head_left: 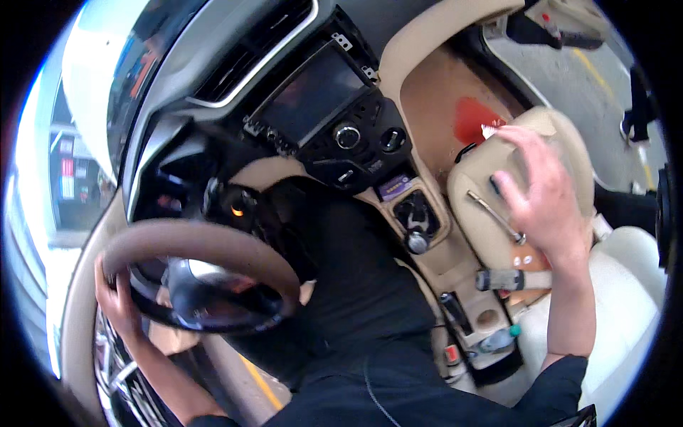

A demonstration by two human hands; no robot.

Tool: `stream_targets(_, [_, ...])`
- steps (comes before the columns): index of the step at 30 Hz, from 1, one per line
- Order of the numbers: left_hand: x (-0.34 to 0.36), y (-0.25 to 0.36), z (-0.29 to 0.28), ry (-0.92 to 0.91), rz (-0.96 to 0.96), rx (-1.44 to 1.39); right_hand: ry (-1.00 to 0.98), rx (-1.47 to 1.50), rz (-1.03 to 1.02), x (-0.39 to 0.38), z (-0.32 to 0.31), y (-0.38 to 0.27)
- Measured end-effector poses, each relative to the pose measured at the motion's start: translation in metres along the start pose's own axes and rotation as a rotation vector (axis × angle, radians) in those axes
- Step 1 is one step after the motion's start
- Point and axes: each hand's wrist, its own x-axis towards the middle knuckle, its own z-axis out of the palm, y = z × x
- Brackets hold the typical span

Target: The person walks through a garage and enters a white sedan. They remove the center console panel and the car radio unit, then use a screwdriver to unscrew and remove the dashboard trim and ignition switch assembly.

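Observation:
My left hand (119, 302) grips the left side of the brown steering wheel (199, 238), its fingers around the rim. Over the beige passenger seat (473, 181) my right hand (541, 192) is raised, thumb and fingers apart, holding nothing that I can see. Beneath and beside it on the seat lies a metal ratchet wrench (494, 215). A small dark object (496, 185) lies close to the thumb, partly hidden. Nearer me is a black and grey cylinder (501, 280), its right end partly covered by my forearm.
The centre dash holds a dark screen (313, 92) with exposed metal brackets and a knob panel (348, 136). A gear lever (417, 238) rises from the console, with a plastic bottle (498, 340) behind it. A red patch (478, 119) marks the passenger footwell. Another person's leg (637, 107) shows outside.

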Motion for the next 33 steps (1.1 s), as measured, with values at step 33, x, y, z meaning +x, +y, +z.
stream_targets(33, [-0.134,0.174,0.399,-0.272,-0.343,-1.168,0.344,0.652,0.293,0.123,0.215,-0.021])
